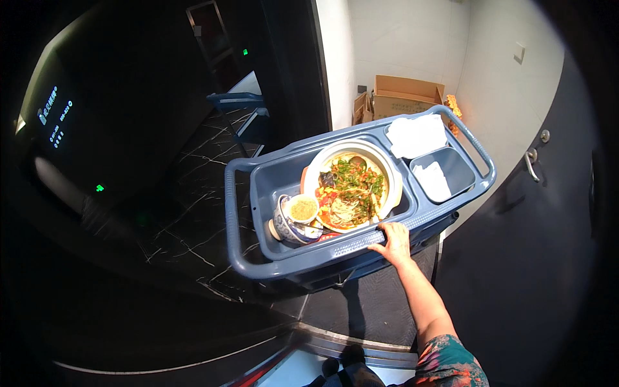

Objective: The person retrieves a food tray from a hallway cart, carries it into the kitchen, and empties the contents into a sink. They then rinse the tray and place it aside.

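Note:
My right hand (396, 242) grips the near rim of a blue plastic service cart (285, 268), thumb to the left. My left hand is out of view. In the cart's large top basin stands a big white and orange pot (394, 169) of food with noodles, green herbs and red pieces; a dark round ladle or spoon shows in it. Left of it, a cup of yellowish-brown contents (303, 208) rests in a blue-and-white patterned pail or bowl (286, 230). White tissues or cloths (418, 135) fill one small compartment, and another white piece (431, 179) lies in the compartment beside it.
Behind the cart, an open cardboard box (408, 94) stands against a pale wall. A dark door (512, 271) with a lever handle (533, 167) is at right. A metal threshold (358, 341) crosses the floor near my feet. At left is a dark reflective wall with lit writing.

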Demonstrator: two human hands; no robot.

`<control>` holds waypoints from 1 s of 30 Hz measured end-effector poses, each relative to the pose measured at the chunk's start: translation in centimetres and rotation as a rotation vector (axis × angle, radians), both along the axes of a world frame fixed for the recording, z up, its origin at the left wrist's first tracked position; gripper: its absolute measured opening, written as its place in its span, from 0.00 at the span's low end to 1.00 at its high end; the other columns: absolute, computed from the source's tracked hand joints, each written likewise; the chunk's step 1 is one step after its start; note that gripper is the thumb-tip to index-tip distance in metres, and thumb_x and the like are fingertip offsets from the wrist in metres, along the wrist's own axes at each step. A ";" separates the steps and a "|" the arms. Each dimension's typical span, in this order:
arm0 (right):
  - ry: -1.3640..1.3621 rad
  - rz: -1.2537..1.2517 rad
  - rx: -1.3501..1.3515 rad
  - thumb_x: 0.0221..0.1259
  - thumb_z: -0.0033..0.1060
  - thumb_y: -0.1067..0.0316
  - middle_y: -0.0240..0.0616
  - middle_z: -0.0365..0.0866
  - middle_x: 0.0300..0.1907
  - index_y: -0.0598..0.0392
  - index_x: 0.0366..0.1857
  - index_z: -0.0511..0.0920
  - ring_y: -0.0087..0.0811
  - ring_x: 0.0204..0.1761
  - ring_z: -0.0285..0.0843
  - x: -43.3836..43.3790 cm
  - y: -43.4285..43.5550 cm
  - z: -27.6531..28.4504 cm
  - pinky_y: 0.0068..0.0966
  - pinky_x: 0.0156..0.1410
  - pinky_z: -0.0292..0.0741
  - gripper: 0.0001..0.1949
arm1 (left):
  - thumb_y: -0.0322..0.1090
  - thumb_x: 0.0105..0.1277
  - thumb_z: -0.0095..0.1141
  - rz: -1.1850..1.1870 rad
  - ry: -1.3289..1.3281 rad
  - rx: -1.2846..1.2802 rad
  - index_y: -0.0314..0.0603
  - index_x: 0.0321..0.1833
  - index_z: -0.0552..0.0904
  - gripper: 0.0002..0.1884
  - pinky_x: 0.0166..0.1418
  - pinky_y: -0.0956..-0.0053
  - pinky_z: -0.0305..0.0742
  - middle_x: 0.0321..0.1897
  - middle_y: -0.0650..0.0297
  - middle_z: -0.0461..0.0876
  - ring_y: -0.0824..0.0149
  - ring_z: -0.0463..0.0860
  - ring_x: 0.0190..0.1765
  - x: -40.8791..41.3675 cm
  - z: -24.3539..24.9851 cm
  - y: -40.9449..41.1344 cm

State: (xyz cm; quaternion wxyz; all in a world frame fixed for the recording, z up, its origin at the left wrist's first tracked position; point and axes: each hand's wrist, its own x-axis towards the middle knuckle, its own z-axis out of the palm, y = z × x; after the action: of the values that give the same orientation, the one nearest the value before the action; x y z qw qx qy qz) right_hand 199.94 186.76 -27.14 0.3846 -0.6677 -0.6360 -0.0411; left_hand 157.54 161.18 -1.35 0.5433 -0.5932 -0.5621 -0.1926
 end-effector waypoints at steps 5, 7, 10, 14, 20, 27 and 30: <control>0.004 0.006 -0.036 0.27 0.73 0.52 0.37 0.73 0.36 0.53 0.38 0.72 0.39 0.44 0.68 0.6 0.4 0.4 0.35 0.54 0.61 0.29 | 0.39 0.62 0.48 -0.059 0.015 -0.103 0.43 0.38 0.78 0.09 0.65 0.56 0.53 0.43 0.60 0.79 0.59 0.75 0.52 2.4 0.7 2.6; -0.021 0.026 -0.031 0.28 0.72 0.50 0.37 0.73 0.35 0.54 0.38 0.73 0.38 0.43 0.69 0.6 0.7 0.6 0.35 0.53 0.62 0.29 | 0.38 0.62 0.48 -0.078 0.031 -0.170 0.43 0.38 0.78 0.09 0.64 0.55 0.54 0.43 0.62 0.79 0.60 0.76 0.50 3.2 0.9 3.7; -0.023 0.005 -0.026 0.28 0.72 0.50 0.37 0.73 0.35 0.54 0.38 0.73 0.38 0.43 0.68 0.8 1.4 1.0 0.35 0.53 0.61 0.29 | 0.35 0.61 0.47 -0.089 0.052 -0.219 0.41 0.39 0.76 0.08 0.63 0.52 0.55 0.33 0.68 0.79 0.63 0.79 0.45 4.4 1.4 5.5; -0.014 0.016 -0.049 0.28 0.72 0.50 0.37 0.73 0.36 0.53 0.38 0.73 0.38 0.44 0.68 1.6 2.4 1.8 0.36 0.54 0.60 0.29 | 0.30 0.58 0.46 -0.210 0.219 -0.351 0.44 0.32 0.73 0.02 0.61 0.46 0.54 0.36 0.66 0.76 0.63 0.79 0.44 6.1 2.5 7.6; -0.014 0.013 -0.078 0.28 0.71 0.48 0.36 0.72 0.37 0.53 0.40 0.71 0.39 0.45 0.68 2.1 2.8 2.4 0.37 0.54 0.59 0.31 | 0.30 0.58 0.46 -0.367 0.162 -0.401 0.38 0.35 0.73 0.06 0.54 0.52 0.65 0.33 0.61 0.77 0.62 0.80 0.41 8.5 3.1 9.6; -0.002 -0.006 -0.100 0.28 0.71 0.48 0.38 0.72 0.36 0.53 0.41 0.70 0.39 0.45 0.67 3.8 3.2 2.8 0.38 0.53 0.59 0.32 | 0.33 0.56 0.47 -0.413 -0.144 -0.490 0.33 0.35 0.75 0.09 0.47 0.61 0.73 0.35 0.52 0.80 0.59 0.81 0.39 13.3 2.9 12.1; -0.008 0.022 -0.133 0.27 0.71 0.46 0.38 0.71 0.34 0.52 0.40 0.70 0.39 0.42 0.67 3.9 3.8 3.4 0.38 0.50 0.60 0.32 | 0.33 0.57 0.47 -0.366 0.011 -0.392 0.35 0.34 0.75 0.09 0.47 0.64 0.74 0.35 0.54 0.81 0.61 0.81 0.39 15.4 3.7 13.6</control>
State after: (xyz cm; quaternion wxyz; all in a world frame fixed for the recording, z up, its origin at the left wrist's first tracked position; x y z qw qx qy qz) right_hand 203.86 190.60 -23.70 0.3372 -0.6846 -0.6463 0.0029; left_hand 172.92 174.75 2.34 0.3771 -0.7800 -0.4689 -0.1718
